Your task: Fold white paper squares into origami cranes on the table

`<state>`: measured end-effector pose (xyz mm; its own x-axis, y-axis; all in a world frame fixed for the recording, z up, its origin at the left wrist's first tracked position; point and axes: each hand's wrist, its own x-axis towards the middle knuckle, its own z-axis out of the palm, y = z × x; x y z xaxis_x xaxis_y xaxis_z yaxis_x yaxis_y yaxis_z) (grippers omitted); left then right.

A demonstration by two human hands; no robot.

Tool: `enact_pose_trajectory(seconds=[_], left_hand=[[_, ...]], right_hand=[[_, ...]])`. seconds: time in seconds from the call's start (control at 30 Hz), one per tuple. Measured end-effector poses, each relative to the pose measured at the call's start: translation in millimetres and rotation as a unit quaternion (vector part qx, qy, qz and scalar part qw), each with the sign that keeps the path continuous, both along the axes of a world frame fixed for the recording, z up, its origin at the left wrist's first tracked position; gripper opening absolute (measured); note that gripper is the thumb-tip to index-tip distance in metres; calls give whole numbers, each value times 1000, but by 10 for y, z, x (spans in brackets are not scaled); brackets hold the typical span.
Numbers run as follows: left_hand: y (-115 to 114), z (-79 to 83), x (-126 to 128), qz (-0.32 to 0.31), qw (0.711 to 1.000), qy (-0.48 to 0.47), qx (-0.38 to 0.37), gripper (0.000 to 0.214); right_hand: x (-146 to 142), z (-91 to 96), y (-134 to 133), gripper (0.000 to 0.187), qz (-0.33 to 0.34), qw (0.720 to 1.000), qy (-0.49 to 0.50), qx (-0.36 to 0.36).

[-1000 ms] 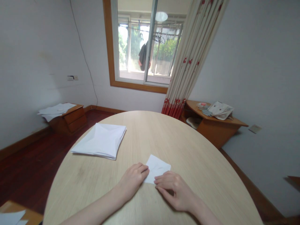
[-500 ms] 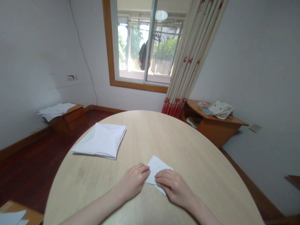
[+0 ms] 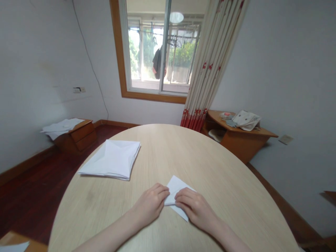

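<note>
Small white folded paper (image 3: 175,183) lies toward cut-off near edge of round pale-wood table (image 3: 223,171). Left hand (image 3: 151,202) touches paper's left side; right hand (image 3: 196,207) hides its right. Fingers bent; cannot tell whether gripping.

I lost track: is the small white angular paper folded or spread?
At least partly folded: the white paper shows a pointed flap past one edge.

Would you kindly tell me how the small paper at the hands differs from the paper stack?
The small paper covers far less of the table than the paper stack. The left hand and right hand are on the small paper; neither touches the paper stack. The paper stack lies farther left than the small paper. Both are white.
</note>
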<state>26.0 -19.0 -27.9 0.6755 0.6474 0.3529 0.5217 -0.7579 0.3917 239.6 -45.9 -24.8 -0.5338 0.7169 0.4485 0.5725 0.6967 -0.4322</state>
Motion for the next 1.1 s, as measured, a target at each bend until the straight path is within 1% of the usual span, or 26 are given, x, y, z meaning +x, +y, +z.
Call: enact_pose_trajectory(seconds=[0.1, 0.17, 0.3, 0.43, 0.73, 0.9, 1.1], left_hand=[[-27, 38, 18, 14, 999, -26, -29, 19], [-44, 69, 24, 7, 998, -37, -46, 16], [-62, 97, 29, -15, 996, -55, -63, 19], [-57, 72, 38, -10, 996, -56, -68, 22], [-104, 14, 110, 36, 995, -54, -80, 17], [-110, -5, 125, 53, 992, -71, -90, 16], [-88, 36, 126, 102, 991, -18, -82, 13]], right_hand=[[-22, 4, -20, 26, -22, 1000, -5, 5], [-37, 13, -37, 26, -32, 999, -11, 11], [-68, 39, -62, 26, -44, 999, -24, 12], [-86, 44, -64, 25, -54, 998, -34, -9], [-112, -51, -43, 15, -92, 994, -47, -28], [-123, -57, -41, 10, -114, 992, -49, -29], [-121, -79, -31, 5, -139, 987, -40, -71]])
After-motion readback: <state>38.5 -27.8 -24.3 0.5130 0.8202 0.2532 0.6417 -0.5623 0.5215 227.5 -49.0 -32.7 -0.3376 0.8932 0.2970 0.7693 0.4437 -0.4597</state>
